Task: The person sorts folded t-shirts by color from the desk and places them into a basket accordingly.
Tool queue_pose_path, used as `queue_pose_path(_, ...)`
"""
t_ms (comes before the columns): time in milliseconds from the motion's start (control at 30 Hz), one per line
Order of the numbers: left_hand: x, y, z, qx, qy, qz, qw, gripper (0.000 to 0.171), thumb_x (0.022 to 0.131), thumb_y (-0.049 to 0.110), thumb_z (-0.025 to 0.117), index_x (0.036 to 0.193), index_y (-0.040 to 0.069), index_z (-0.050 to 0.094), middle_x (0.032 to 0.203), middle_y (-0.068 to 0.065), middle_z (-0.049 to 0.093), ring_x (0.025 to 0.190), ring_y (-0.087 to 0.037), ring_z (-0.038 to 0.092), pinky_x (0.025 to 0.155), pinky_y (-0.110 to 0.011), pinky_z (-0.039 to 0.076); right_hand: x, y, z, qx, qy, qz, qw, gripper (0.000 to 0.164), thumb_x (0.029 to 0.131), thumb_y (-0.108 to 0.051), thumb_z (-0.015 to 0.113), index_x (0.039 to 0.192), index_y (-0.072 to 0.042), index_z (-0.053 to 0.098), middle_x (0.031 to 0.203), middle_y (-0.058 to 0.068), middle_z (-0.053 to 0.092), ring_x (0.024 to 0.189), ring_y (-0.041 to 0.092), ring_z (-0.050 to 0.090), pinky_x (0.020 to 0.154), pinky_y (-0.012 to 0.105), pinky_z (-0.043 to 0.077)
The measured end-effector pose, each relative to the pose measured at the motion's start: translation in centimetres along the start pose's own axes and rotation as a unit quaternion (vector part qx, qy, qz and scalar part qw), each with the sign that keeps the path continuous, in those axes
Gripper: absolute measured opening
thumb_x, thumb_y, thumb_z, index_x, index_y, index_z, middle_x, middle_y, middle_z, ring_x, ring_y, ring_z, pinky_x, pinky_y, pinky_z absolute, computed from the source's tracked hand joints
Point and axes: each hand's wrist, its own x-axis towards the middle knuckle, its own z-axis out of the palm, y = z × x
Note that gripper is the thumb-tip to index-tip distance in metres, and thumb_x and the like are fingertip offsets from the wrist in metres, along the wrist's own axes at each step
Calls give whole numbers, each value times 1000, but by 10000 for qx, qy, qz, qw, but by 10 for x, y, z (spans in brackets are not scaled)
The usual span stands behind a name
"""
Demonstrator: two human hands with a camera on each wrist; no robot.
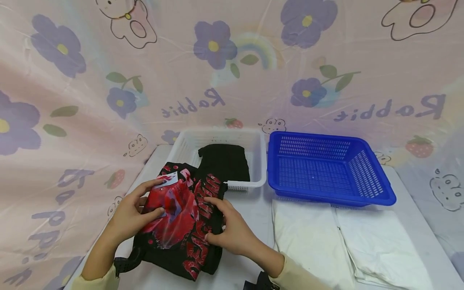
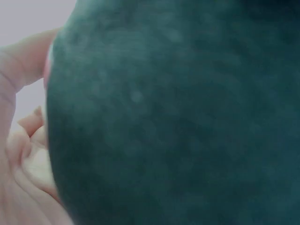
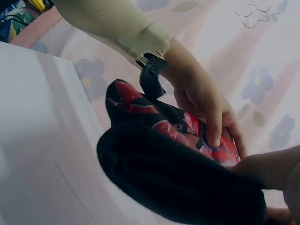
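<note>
A folded black garment (image 1: 170, 257) with a large red print and red lettering is held at a tilt in front of the white basket. My left hand (image 1: 130, 217) grips its left side, thumb across the print, beside a small pale tag (image 1: 168, 180). On the opposite side, my right hand (image 1: 233, 229) pinches the folded edge, with thumb and fingertips over the lettering. Dark cloth (image 2: 164, 117) fills most of the left wrist view. In the right wrist view, the garment's thick rounded fold (image 3: 173, 173) shows between both hands.
Behind the garment stands a white basket (image 1: 259, 161) with a folded black cloth (image 1: 226, 161) inside. To its right is a blue basket (image 1: 311, 171). Two folded white cloths (image 1: 311, 241) lie side by side on the white table (image 1: 250, 205). A patterned curtain (image 1: 246, 92) hangs around the back and sides.
</note>
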Motion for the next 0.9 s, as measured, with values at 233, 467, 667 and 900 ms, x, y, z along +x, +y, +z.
queue_pose_path(233, 12, 15, -3, 15, 218, 89, 9997, 71, 84, 13, 75, 144, 27, 40, 134, -16, 50, 91, -24, 70, 64, -33, 58, 7, -8, -20, 99, 97, -153, 9998, 85, 73, 1, 74, 144, -31, 39, 124, 5, 49, 84, 12, 61, 66, 23, 55)
queue_pose_path(467, 30, 27, -8, 79, 296, 338, 9990, 71, 85, 12, 74, 145, 28, 39, 137, -16, 48, 96, -36, 67, 69, -36, 59, 15, -16, -41, 2, 114, -290, 9995, 84, 74, 2, 73, 144, -31, 39, 122, 4, 46, 83, 14, 59, 63, 25, 55)
queue_pose_path(667, 44, 37, -10, -128, 366, 499, 9980, 71, 85, 10, 73, 145, 26, 40, 142, -14, 45, 99, -36, 67, 70, -37, 59, 26, -19, -59, -156, 136, -630, 9978, 84, 75, 4, 73, 145, -26, 38, 125, 9, 46, 85, 17, 65, 68, 26, 57)
queue_pose_path(900, 66, 45, -11, -364, 525, 738, 9952, 71, 84, 8, 74, 144, 26, 41, 141, -11, 46, 103, -35, 66, 74, -38, 58, 45, -24, -83, -217, 36, -843, 9962, 82, 76, 6, 71, 146, -24, 38, 133, 11, 43, 96, 27, 67, 73, 30, 58)
